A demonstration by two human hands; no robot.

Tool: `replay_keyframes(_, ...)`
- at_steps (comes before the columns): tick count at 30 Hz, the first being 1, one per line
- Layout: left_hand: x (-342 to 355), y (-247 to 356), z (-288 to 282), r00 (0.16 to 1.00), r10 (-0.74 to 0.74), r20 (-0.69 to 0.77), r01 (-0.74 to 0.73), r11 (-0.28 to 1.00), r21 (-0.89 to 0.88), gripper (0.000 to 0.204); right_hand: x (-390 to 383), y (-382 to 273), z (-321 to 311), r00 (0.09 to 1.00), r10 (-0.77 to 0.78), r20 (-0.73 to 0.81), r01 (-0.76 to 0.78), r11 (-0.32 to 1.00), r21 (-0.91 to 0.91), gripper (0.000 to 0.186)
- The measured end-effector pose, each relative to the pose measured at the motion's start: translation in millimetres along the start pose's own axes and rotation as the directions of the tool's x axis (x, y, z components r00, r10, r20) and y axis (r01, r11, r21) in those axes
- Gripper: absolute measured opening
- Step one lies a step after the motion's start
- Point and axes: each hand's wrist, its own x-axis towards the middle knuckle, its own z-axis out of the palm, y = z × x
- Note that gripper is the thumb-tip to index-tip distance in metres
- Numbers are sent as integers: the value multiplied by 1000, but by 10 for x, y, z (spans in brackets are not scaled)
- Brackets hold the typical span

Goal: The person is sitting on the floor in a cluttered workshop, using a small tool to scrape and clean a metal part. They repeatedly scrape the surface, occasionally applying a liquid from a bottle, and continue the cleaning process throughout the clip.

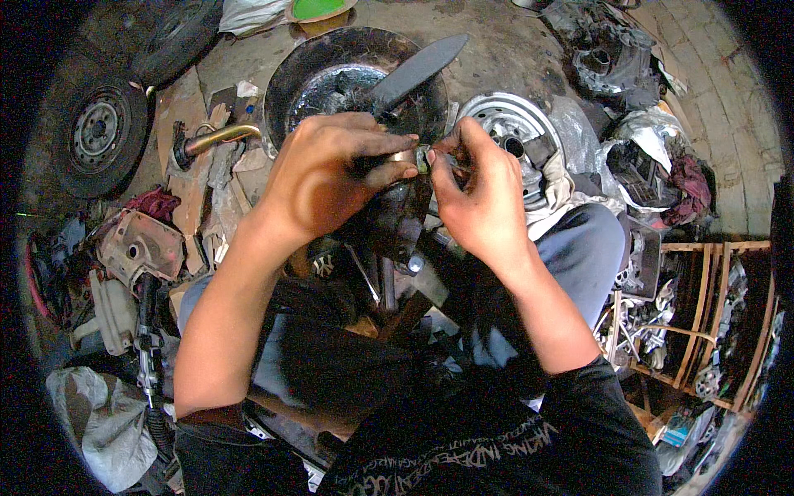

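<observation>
In front of my body, my left hand (318, 174) pinches a small shiny metal cylindrical piece (404, 155) between thumb and fingers. My right hand (485, 194) meets it from the other side, its thumb and index finger closed at a small greenish end (423, 159). What else those right fingertips hold is too small to name. Just beyond the hands stands a round blackened basin (274, 103) with a wet, dark inside. Across its rim slants a long grey blade-shaped piece (423, 69). A dark metal part (401, 219) shows below my fingers, partly hidden.
A tyre on a steel wheel (95, 132) lies at the left, near a bent brass-coloured pipe (222, 138). Right of the basin is a silver wheel rim (480, 106). Greasy machine parts (610, 59) lie far right, above a wooden rack (703, 318) of metal pieces.
</observation>
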Motion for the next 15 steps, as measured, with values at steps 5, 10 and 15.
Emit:
replay_keyframes(5, -13, -39, -10, 1000, 11, 6, -11, 1000, -13, 31, 17, 21, -75, 995, 19, 97, -16, 999, -33, 18)
replay_keyframes(10, -19, -68, 3, 1000, 0, -4, 0, 1000, -22, 26, 46, 45, -124, 987, 2, 158, 6, 999, -49, 22)
replay_keyframes(15, -20, -32, 8, 999, -34, 16, 35, 998, -56, 32, 42, 42, -167, 976, -34, 217, 45, 998, -48, 23)
